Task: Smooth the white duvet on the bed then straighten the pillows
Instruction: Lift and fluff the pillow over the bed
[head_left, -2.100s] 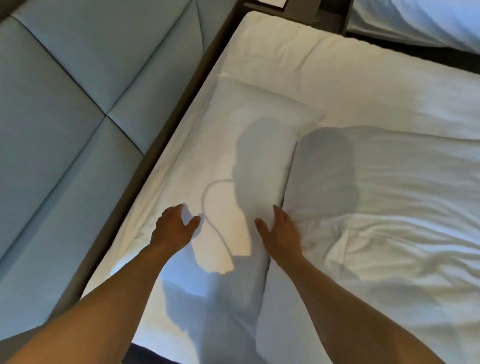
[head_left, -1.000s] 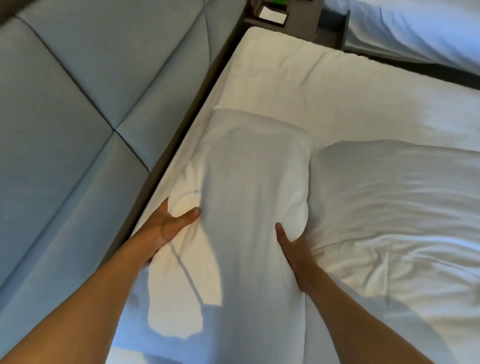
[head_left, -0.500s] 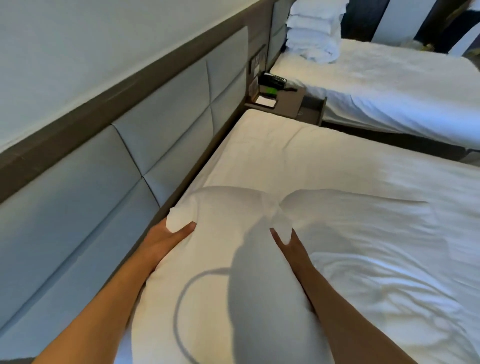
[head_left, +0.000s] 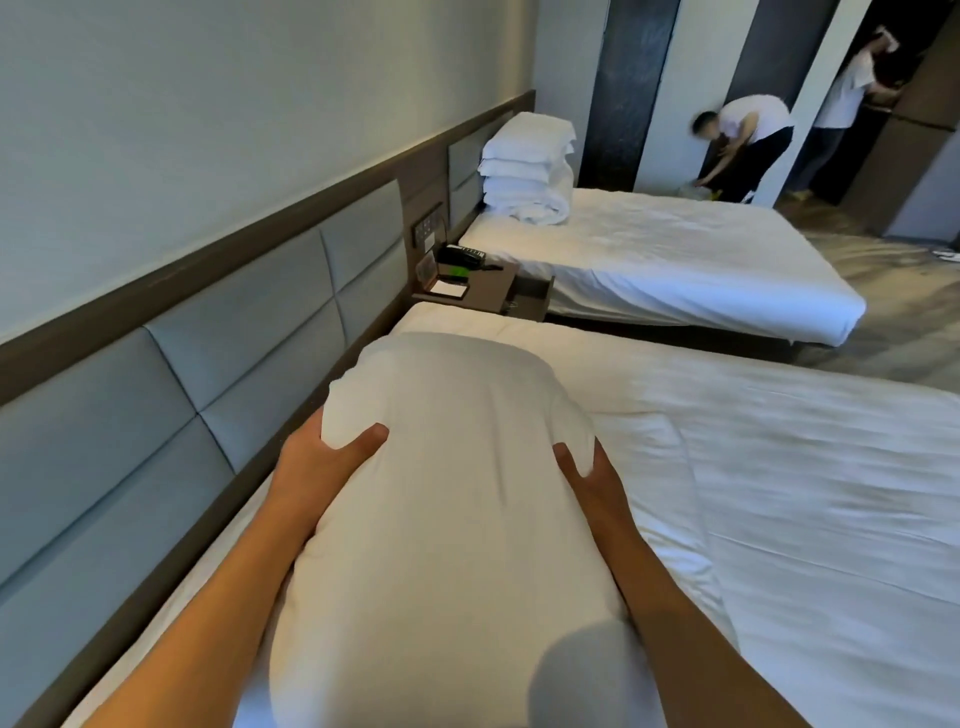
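From the head camera, a white pillow (head_left: 457, 499) is held up in front of the person, above the head end of the near bed (head_left: 779, 467), close to the padded headboard (head_left: 218, 364). The left hand (head_left: 317, 467) grips the pillow's left side, thumb pressed across the front and the fingers curled behind, out of sight. The right hand (head_left: 592, 483) grips its right side, thumb on the front and the fingers wrapped round the edge. The white duvet (head_left: 810, 519) covers the bed to the right of the pillow, lightly creased.

Beyond the bed's far edge stands a nightstand (head_left: 488, 291) with a dark telephone (head_left: 460, 255) on it. Past that is a second bed (head_left: 675, 260) with stacked white bedding (head_left: 527, 166) at its head end. Two people (head_left: 748, 140) stand at the far side of the room.
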